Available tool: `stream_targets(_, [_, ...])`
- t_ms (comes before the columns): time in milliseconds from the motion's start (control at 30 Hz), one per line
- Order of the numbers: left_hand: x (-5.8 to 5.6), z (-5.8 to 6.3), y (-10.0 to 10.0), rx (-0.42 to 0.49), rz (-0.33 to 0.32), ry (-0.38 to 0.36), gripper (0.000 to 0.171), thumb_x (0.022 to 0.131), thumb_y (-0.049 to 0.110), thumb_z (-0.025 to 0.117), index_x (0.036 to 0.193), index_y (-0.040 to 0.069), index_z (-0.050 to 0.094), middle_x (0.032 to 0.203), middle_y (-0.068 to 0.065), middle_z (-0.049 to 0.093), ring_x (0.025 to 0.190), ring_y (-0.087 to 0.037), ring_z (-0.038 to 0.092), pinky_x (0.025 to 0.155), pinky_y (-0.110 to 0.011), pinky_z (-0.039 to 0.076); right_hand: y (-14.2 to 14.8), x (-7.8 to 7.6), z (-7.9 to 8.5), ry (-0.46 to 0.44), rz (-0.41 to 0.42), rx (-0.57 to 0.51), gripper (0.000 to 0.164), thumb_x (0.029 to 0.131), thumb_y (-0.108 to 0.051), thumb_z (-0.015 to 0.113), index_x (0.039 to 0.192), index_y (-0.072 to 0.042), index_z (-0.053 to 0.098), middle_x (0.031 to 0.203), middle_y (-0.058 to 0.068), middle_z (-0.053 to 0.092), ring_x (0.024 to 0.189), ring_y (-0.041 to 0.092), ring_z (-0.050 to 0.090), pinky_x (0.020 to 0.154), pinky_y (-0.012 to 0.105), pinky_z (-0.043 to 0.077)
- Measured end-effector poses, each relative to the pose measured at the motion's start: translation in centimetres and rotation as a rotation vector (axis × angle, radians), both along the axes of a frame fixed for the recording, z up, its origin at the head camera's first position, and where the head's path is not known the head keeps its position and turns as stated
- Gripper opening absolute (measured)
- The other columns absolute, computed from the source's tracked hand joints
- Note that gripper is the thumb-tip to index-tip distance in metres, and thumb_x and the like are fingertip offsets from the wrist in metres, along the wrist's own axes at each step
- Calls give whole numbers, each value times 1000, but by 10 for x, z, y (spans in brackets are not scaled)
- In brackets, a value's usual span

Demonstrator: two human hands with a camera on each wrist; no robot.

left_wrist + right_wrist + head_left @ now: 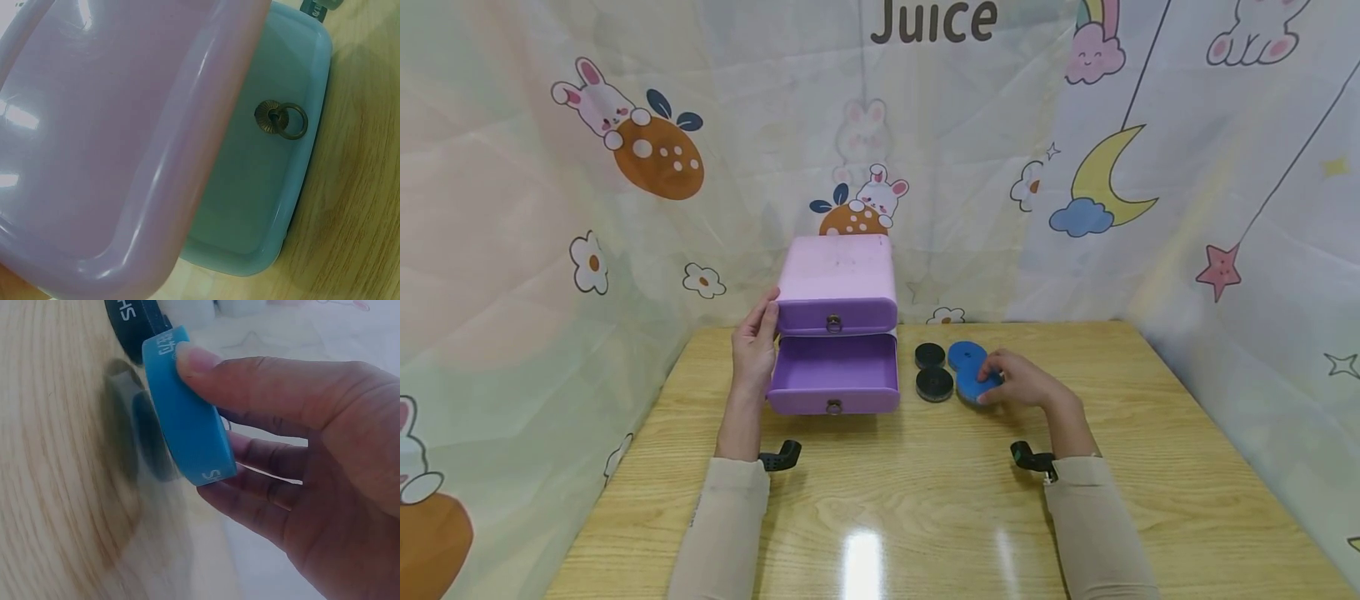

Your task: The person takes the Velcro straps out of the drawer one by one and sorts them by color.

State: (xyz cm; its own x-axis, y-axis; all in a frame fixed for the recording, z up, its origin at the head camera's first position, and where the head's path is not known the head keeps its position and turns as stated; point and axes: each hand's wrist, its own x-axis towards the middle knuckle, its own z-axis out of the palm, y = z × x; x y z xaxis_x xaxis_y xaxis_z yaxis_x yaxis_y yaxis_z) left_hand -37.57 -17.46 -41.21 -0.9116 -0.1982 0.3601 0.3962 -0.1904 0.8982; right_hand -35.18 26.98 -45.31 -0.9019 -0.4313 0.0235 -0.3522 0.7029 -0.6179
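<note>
A pink drawer unit (838, 267) stands at the back of the table. Its purple upper drawer (805, 317) is closed, while the lower drawer (797, 402) is pulled out with nothing inside. My left hand (754, 350) rests against the unit's left side, thumb by the front corner. A brass ring pull (290, 122) shows large in the left wrist view. To the right, my right hand (1024, 379) pinches a blue disc (187, 412) by its rim, thumb on one side and fingers on the other. That disc is tilted and appears slightly raised above the wood.
Another blue disc (966, 354) lies just behind the held one. Two black discs, a smaller one (930, 355) behind a larger one (934, 385), lie between the blue discs and the drawer unit. A printed cloth (977, 267) hangs behind the wooden table (925, 500).
</note>
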Motion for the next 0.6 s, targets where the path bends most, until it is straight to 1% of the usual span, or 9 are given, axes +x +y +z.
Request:
stream_targets(167, [0, 1, 0, 11, -14, 3, 41, 93, 34, 60, 131, 19, 61, 139, 0, 54, 126, -16, 52, 107, -35, 38, -1, -1, -2, -27, 14, 21, 29, 78, -23, 81, 98, -7, 67, 114, 12, 58, 106, 30, 52, 92, 50, 42])
stream_targets(267, [2, 3, 0, 17, -27, 0, 40, 95, 31, 59, 132, 17, 60, 139, -1, 54, 126, -16, 52, 107, -37, 37, -3, -2, -4, -45, 2, 32, 28, 78, -22, 81, 98, -9, 68, 112, 10, 59, 106, 29, 53, 92, 49, 42])
stream_targets(433, [7, 8, 1, -2, -28, -4, 41, 97, 28, 57, 135, 13, 56, 140, -2, 53, 126, -17, 52, 108, -40, 36, -4, -5, -8, -48, -27, 57, 28, 76, -22, 83, 96, -9, 68, 110, 9, 59, 104, 28, 53, 91, 48, 43])
stream_targets(500, [7, 8, 0, -4, -27, -4, 41, 97, 28, 57, 135, 13, 56, 140, -2, 53, 126, -17, 52, 108, -40, 36, -4, -6, -10, -48, -34, 69, 29, 76, -23, 83, 96, -10, 68, 108, 8, 59, 103, 27, 53, 90, 47, 44])
stream_targets(600, [4, 5, 0, 3, -19, -6, 41, 95, 30, 58, 134, 16, 58, 140, -1, 53, 126, -17, 52, 107, -36, 37, -5, -6, -11, -49, -37, 74, 30, 75, -23, 84, 96, -9, 68, 106, 8, 59, 100, 26, 53, 88, 45, 44])
